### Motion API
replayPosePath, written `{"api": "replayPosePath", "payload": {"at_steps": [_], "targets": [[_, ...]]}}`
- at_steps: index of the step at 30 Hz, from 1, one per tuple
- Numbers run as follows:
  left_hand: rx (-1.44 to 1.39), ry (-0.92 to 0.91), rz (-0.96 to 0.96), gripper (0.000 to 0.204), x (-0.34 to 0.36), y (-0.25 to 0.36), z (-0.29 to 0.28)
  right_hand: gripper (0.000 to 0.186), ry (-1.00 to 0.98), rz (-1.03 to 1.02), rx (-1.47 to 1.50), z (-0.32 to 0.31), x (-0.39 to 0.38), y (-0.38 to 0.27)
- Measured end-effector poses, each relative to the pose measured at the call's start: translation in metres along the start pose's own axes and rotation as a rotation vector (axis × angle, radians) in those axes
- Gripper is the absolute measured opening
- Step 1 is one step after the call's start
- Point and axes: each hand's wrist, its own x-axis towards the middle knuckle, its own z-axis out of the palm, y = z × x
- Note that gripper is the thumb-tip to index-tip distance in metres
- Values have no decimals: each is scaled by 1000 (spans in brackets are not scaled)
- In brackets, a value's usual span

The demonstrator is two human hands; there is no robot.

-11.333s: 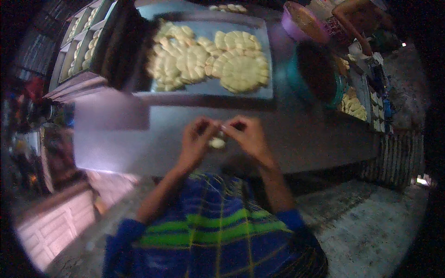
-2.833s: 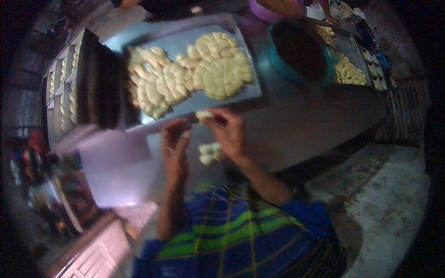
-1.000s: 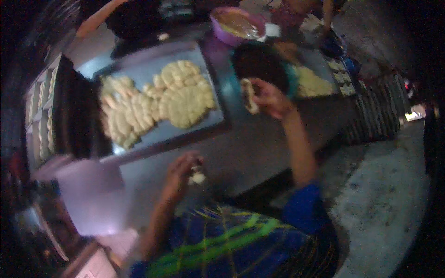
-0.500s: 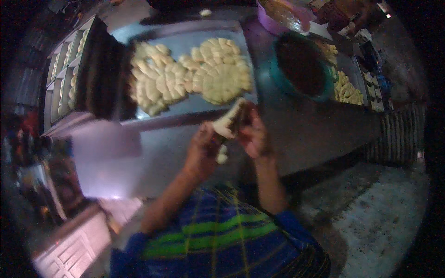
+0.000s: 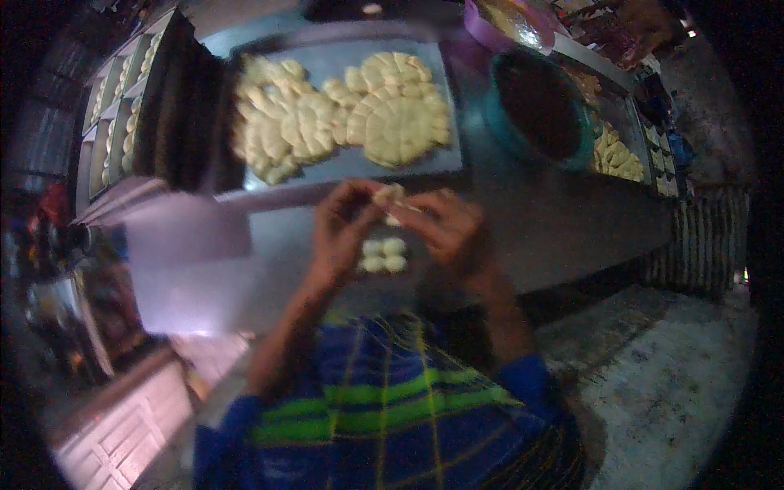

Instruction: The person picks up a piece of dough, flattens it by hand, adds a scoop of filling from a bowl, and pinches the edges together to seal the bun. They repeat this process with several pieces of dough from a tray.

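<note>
My left hand [image 5: 345, 224] and my right hand [image 5: 452, 227] meet over the work table [image 5: 555, 233], both closed on a small piece of pale dough [image 5: 391, 196]. The fingertips of each hand pinch it, and they partly cover it. Just below, several small dough balls [image 5: 383, 255] sit close together on the table. Beyond my hands lies a metal tray [image 5: 324, 61] with two broad clusters of shaped dough pieces [image 5: 398, 122], packed side by side and touching.
A teal basin [image 5: 586, 151] with dark contents stands right of the tray, a purple tub [image 5: 480, 31] behind it. Shaped dough [image 5: 618, 157] lies farther right. At left stands a box-like rack [image 5: 96, 151] holding dough pieces. A single pale ball [image 5: 372, 9] rests at the far edge.
The dough piece, longer and stretched between my hands before, is now compact at my fingertips. My right hand has turned inward. The small balls, partly hidden before, now show fully.
</note>
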Motion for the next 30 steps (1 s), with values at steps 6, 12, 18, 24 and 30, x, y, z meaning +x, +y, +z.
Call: {"api": "replayPosePath", "payload": {"at_steps": [6,12,18,24,30], "targets": [[107,-307,-45,20,-1,19,-12,32,-130,419,490,-17,20,5],[-46,-154,-156,35,-7,11,-19,24,-197,215,380,-25,23,10],[-411,-84,-467,34,-5,-18,-18,37,93,25,20,-4,19,-23],[-530,21,-426,34,-18,1,-7,38,338,153,11,43,3,-51],[-386,-43,-243,34,-18,0,-12,21,390,573,485,33,10,-52]]}}
